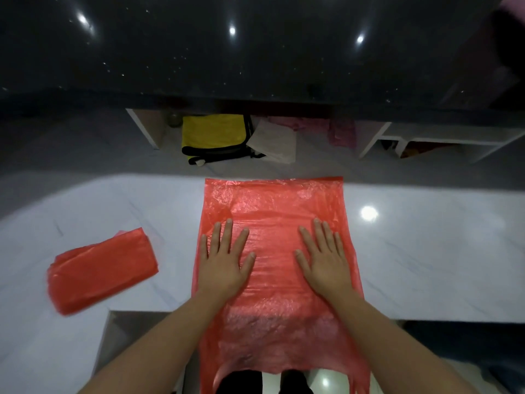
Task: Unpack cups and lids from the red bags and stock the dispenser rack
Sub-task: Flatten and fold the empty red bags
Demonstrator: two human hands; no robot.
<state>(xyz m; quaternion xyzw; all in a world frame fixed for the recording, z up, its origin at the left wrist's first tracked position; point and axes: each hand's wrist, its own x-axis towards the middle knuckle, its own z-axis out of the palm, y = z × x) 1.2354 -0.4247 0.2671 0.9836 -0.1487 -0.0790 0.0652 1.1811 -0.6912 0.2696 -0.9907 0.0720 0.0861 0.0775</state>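
I see both arms reaching forward, palms down on the flat red bag (pixel 272 211) spread on the white table (pixel 426 265). My left hand (pixel 224 265) and right hand (pixel 326 263) press it with fingers straight and spread wide, holding nothing. A folded red bag (pixel 102 271) lies well left

White marble counter (pixel 426 265); beyond it, yellow cloth (pixel 213 130), beige bag (pixel 272 143), pink plastic (pixel 342 132) under dark counter (pixel 255 52).

Folded red bag (pixel 102 270) lies left; white counter (pixel 426 251) right bare.
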